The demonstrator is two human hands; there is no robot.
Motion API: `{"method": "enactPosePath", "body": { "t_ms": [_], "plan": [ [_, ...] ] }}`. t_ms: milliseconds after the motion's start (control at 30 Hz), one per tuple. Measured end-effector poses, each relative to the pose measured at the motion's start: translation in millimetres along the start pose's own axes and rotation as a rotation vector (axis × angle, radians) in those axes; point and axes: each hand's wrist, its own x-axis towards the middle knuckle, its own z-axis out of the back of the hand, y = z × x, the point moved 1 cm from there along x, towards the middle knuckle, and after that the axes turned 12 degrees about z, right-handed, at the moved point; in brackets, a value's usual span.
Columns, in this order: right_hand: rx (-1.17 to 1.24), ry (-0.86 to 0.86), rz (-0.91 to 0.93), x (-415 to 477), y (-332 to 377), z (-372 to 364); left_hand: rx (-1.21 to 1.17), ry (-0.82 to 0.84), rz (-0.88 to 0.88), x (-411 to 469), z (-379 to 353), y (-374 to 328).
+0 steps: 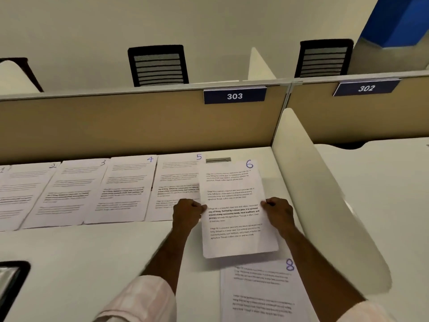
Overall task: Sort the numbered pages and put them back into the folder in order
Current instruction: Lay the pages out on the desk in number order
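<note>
While the person is leaning over the long white desk (pixel 92 252), the left hand (pixel 186 211) is pinching the left edge of the white printed paper sheet marked 6 (pixel 234 205) in blue ink, and the right hand (pixel 277 211) is pinching its right edge, the fingers of both curled tight on the paper; the held sheet is lying over the right margin of the sheet marked 5 (pixel 176 180), and its lower edge is covering the top of the sheet marked 8 (pixel 260 291), which is resting flat on the desk nearest the person; whether the held sheet is touching the desk I cannot tell; running leftwards from the 5, side by side along the back of the desk, are lying the sheet marked 4 (pixel 126 189), the sheet marked 3 (pixel 69 194), the sheet marked 2 (pixel 25 189) and, only partly in sight, the sheet marked 1 (pixel 2 182); behind the row a tan fabric partition (pixel 116 126) is standing, carrying a dark blue sign reading 303 (pixel 234 96); a curved white side divider (pixel 313 182) is closing off the desk on the right; at the near left corner a black-framed flat object (pixel 11 280) is lying, too cut off to identify.
</note>
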Motion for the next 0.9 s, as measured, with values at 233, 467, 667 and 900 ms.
{"method": "enactPosePath", "body": {
  "t_ms": [233, 467, 667, 900],
  "plan": [
    [-0.028, -0.032, -0.010, 87.5, -13.5, -12.6, 0.103, -0.059, 0.005, 73.2, -30.9, -33.9],
    [-0.060, -0.058, -0.046, 141.6, -29.4, -31.7, 0.130, -0.106, 0.047, 126.3, -55.5, -51.3],
    [-0.101, -0.062, -0.042, 155.2, -37.5, -35.2, 0.156, -0.149, 0.055, 142.3, -67.9, -50.7],
    [-0.066, -0.078, -0.039, 155.7, -39.8, -36.1, 0.147, -0.189, 0.037, 141.3, -69.5, -49.1]
  ]
}}
